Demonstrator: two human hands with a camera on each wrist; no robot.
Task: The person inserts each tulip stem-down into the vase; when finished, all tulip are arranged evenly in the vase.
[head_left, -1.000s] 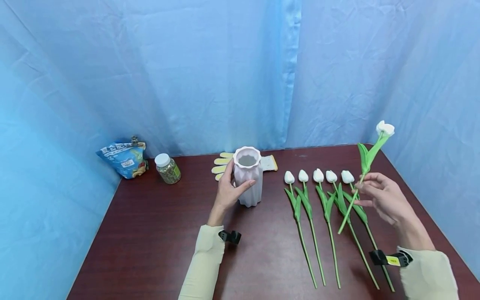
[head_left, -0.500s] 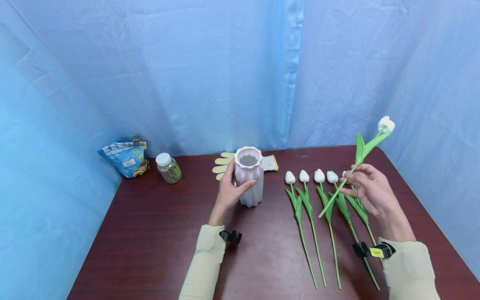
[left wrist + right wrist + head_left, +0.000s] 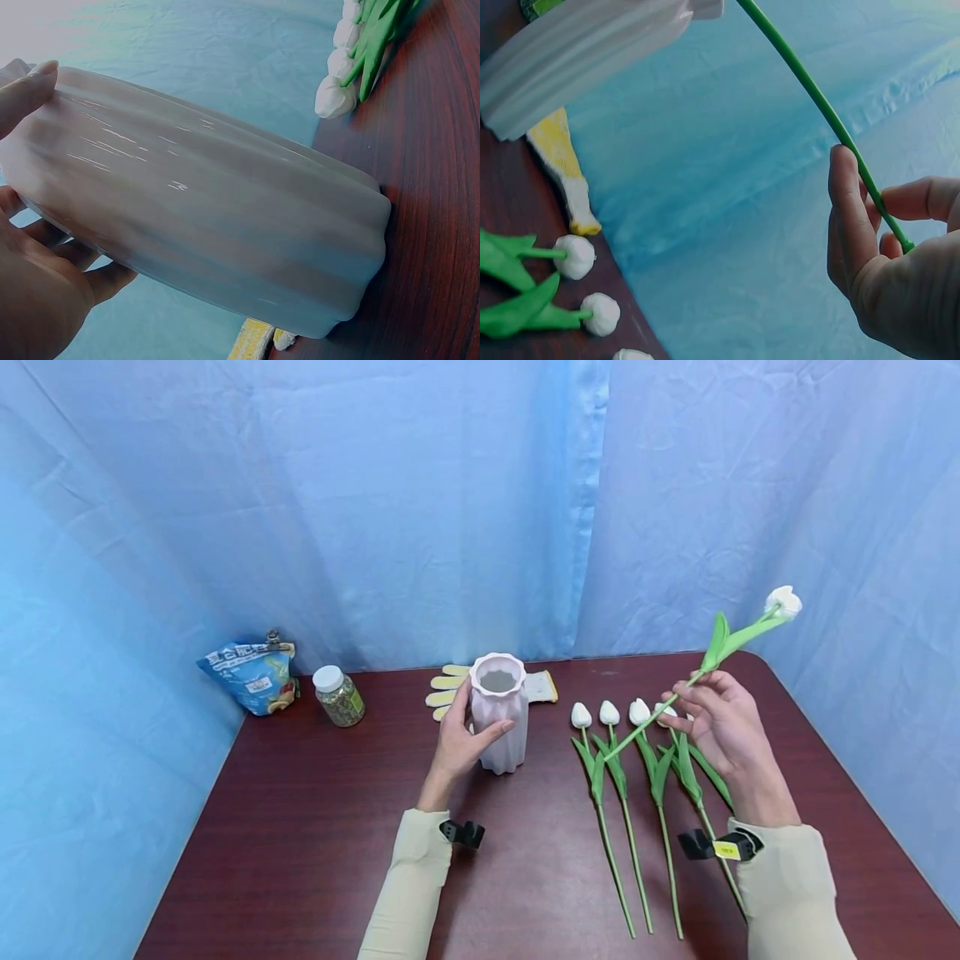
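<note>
A pale, fluted vase [image 3: 510, 739] with a scalloped rim stands upright on the dark table. My left hand [image 3: 459, 745] holds it from the left, with the thumb [image 3: 30, 94] across the near side and the fingers around the far side. In my right hand [image 3: 726, 727] a white artificial tulip [image 3: 714, 657] is pinched by its stem just below the leaves. Its bloom points up to the right and its stem slants down left toward the vase. Several similar tulips [image 3: 659, 772] lie in a row under and left of the right hand; one is mostly hidden.
Behind the vase lies a white and yellow work glove [image 3: 542, 687], partly covered. Toward the back left are a white-capped jar [image 3: 345, 703] of small grains and a blue bag [image 3: 258, 681] closed with a clip. A blue curtain [image 3: 375, 510] encloses the table [image 3: 315, 843].
My right hand has moved left and slightly up with the tulip, which has tipped from steep to more level, its stem end nearer the vase. The left hand stays on the vase.
</note>
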